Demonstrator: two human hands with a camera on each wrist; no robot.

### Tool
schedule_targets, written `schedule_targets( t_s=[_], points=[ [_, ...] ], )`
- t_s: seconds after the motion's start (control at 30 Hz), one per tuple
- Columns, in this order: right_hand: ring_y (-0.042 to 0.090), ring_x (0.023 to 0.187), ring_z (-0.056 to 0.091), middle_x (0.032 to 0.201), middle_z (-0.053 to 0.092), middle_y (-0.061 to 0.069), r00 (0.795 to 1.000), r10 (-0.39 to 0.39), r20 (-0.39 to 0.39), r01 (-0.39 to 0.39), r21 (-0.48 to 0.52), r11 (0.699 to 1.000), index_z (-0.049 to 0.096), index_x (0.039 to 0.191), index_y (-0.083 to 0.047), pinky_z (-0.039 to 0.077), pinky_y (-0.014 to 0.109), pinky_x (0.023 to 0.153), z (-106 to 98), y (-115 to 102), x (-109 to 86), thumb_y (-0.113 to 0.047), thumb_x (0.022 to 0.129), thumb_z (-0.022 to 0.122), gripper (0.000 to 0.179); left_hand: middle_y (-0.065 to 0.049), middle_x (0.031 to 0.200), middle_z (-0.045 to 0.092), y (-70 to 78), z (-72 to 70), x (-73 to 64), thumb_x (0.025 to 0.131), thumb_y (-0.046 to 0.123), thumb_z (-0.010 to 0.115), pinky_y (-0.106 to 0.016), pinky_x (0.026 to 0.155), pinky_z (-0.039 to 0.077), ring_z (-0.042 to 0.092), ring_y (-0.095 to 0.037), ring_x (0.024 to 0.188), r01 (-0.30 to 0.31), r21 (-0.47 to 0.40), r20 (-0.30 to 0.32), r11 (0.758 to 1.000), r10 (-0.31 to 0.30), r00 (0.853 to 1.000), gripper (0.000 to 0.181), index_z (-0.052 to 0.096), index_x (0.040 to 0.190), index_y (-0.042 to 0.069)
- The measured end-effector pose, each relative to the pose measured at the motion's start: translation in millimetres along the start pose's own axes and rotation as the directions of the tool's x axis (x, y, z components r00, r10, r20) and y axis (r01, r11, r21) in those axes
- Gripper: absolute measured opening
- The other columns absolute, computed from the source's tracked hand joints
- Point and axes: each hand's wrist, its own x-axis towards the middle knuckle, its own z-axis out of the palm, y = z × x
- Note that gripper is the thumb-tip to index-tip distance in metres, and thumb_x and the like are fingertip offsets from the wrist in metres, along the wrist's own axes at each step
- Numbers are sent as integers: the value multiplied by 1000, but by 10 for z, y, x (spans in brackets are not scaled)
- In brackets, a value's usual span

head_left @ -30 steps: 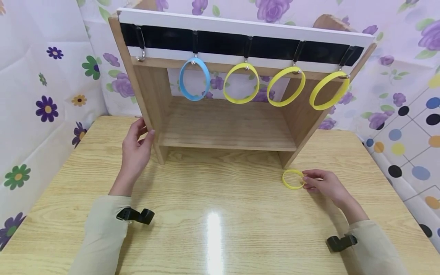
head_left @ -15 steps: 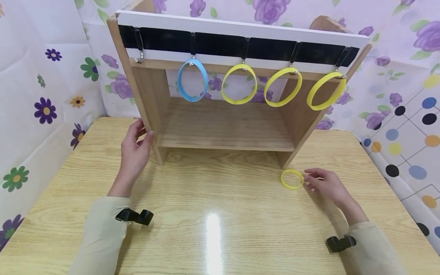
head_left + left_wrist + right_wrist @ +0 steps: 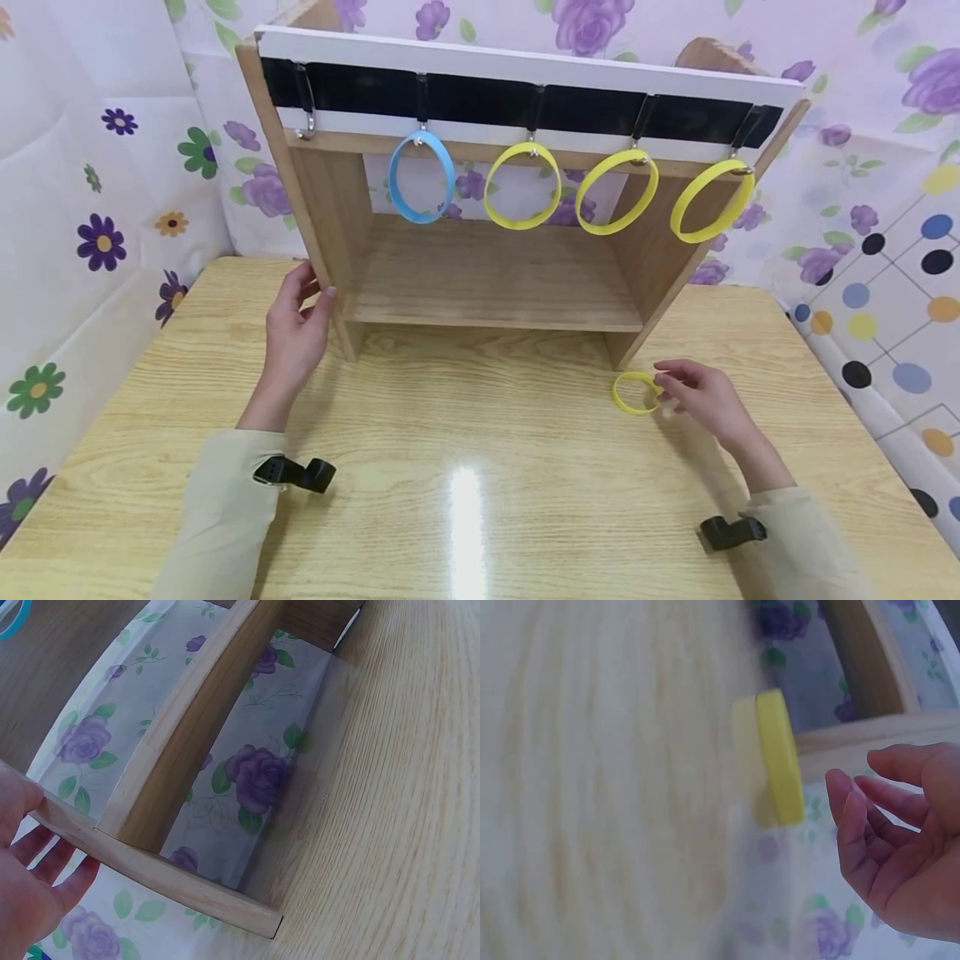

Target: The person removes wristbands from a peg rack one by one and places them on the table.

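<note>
My left hand (image 3: 297,333) grips the left side panel of a wooden shelf rack (image 3: 495,275), its thumb at the front edge and its fingers on the outer side. A yellow ring (image 3: 621,403) lies flat on the table by the rack's right foot. Close to the ring's right edge is my right hand (image 3: 705,400), with fingers loosely bent. In the right wrist view a gap shows between those fingertips and the yellow ring (image 3: 780,761). Along the rack's top hang a blue ring (image 3: 393,179) and several yellow rings (image 3: 489,196) on hooks.
At the far left of the black strip (image 3: 480,96) is a hook (image 3: 307,125) bearing no ring. The wood-grain table (image 3: 390,467) extends in front of the rack. Flowered cloth (image 3: 180,50) stands behind and at the sides.
My right hand has drawn slightly off the ring on the table, then risen a little and shifted left above its right edge. The ring and my left hand stay in place.
</note>
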Motion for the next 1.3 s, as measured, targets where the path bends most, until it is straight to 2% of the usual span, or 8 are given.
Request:
schedule_targets(
  t_s=[0.2,0.4,0.6,0.8,0.93,1.03,1.17,1.3],
  points=[
    [8,81,65,107,65,25,996,-84,-31,85,26,996,58,123,10,55,28,62,112,-251,19,-10,98,56,32,-12,129,56,11,-23,16,98,3,53,-22,86,45,52,-23,117,-11,3,-7,1000,11,1000,40,49,137,-1],
    [17,88,67,106,66,24,989,-138,-43,140,31,990,62,118,6,57,33,68,251,-567,48,-13,98,58,29,-13,130,55,5,-41,25,98,2,53,-23,87,45,52,-23,117,-15,19,-6,1000,15,1000,39,48,137,-2],
    [8,87,65,106,67,21,982,-186,-34,188,80,979,63,118,3,57,31,71,358,-939,113,-17,98,58,29,-13,128,56,-10,-49,33,97,1,53,-23,86,45,53,-23,116,-23,16,-13,1000,23,1000,38,49,134,-3],
    [12,92,65,110,66,20,965,-260,-18,258,211,943,62,119,6,56,26,73,436,-1348,140,-16,98,59,31,-12,129,56,-21,-48,16,97,2,54,-21,85,45,53,-22,116,-21,10,-6,1000,21,1000,37,50,134,-2],
    [26,100,65,111,66,19,950,-313,-9,305,258,917,62,120,6,56,29,76,514,-1570,190,-14,97,59,30,-13,130,55,-31,-40,9,97,2,53,-21,86,45,53,-24,117,-21,14,-1,1000,21,1000,38,49,134,-3],
    [35,104,62,114,65,20,948,-320,-1,307,283,909,62,121,5,56,33,77,581,-1711,236,-14,97,60,30,-14,131,54,-45,-32,5,97,2,53,-23,86,46,53,-25,117,-22,17,2,1000,22,1000,38,49,134,-3],
    [35,107,61,117,64,21,946,-323,8,303,320,897,61,123,4,56,38,80,677,-1887,294,-13,98,59,31,-15,130,55,-56,-20,0,97,1,53,-23,87,46,53,-25,116,-26,14,1,1000,26,1000,37,49,133,-4],
    [33,108,61,119,62,22,935,-354,2,330,358,873,58,125,6,55,41,81,762,-2059,340,-9,98,57,31,-16,129,55,-59,-9,6,97,-1,53,-22,86,46,53,-25,115,-34,11,-3,999,34,999,37,50,133,-5]
  ],
)
